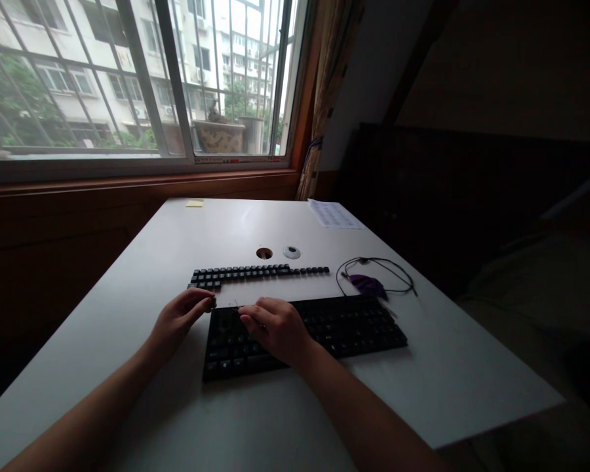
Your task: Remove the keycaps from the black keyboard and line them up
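A black keyboard (324,324) lies on the white table in front of me, the keys in its upper left part dark and hard to make out. By its upper left corner my left hand (179,318) is closed, pinching a small black keycap (213,303) between thumb and fingers. My right hand (278,328) is closed over the keyboard's left half, gripping a wire keycap puller (235,304) whose thin prongs point away from me. Behind the keyboard, loose black keycaps (240,275) stand in rows; a shorter row sits just beyond my left hand.
Right of the keycaps lie a coiled black cable (406,278) and a purple cloth (368,285). Farther back are a round table hole (264,253), its white cover (292,252), printed sheets (335,214) and a yellow sticky note (195,203). A barred window (187,85) is beyond.
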Available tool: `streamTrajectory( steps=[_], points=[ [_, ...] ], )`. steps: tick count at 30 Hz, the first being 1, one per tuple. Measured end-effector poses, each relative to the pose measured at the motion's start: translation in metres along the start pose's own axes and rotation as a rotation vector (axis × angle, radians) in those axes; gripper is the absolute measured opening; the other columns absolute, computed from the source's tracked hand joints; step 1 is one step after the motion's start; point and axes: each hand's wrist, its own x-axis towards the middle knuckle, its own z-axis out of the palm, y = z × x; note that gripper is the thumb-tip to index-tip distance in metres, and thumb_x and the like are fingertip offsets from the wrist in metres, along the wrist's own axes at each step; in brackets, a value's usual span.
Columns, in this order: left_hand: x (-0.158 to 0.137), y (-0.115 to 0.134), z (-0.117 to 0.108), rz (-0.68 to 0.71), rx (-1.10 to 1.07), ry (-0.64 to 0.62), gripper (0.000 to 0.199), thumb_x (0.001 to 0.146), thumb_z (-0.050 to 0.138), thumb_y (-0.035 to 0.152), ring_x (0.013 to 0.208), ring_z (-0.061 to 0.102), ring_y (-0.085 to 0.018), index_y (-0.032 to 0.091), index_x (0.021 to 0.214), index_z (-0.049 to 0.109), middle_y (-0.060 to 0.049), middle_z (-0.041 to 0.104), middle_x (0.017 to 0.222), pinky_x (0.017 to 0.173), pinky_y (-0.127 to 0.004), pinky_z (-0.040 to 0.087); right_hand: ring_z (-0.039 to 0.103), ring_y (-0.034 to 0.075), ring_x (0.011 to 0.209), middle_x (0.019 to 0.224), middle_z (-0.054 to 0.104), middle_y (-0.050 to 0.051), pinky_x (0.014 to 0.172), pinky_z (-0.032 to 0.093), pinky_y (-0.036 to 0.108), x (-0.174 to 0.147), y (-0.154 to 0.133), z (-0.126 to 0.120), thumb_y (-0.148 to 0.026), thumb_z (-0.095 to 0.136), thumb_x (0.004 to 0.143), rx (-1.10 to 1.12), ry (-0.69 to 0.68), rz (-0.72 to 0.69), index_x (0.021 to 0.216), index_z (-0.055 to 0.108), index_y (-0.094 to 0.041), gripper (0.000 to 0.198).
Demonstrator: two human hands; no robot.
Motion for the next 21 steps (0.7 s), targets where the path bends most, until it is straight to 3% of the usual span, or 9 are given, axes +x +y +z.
streamTrajectory(
  steps=[8, 21],
  points=[
    [-0.001, -0.004, -0.001, -0.016, -0.058, 0.009, 0.026, 0.088, 0.063, 0.040, 0.085, 0.066, -0.020, 0.017, 0.100, 0.066, -0.007, 0.070, 0.091, 0.080, -0.033, 0.053, 0.055, 0.017, 0.073, 0.076, 0.061, 0.004, 0.070, 0.041, 0.031, 0.000, 0.000, 0.000, -0.034, 0.042, 0.101, -0.048, 0.026, 0.046, 0.089, 0.066, -0.019, 0.032],
    [0.001, -0.012, 0.000, -0.042, -0.121, 0.035, 0.027, 0.087, 0.066, 0.039, 0.084, 0.067, -0.019, 0.018, 0.103, 0.066, -0.006, 0.070, 0.093, 0.080, -0.033, 0.053, 0.048, 0.022, 0.086, 0.085, 0.056, 0.007, 0.082, 0.041, 0.037, 0.002, 0.005, -0.010, -0.031, 0.040, 0.102, -0.028, 0.075, 0.076, 0.082, 0.056, -0.021, 0.027]
  ],
)
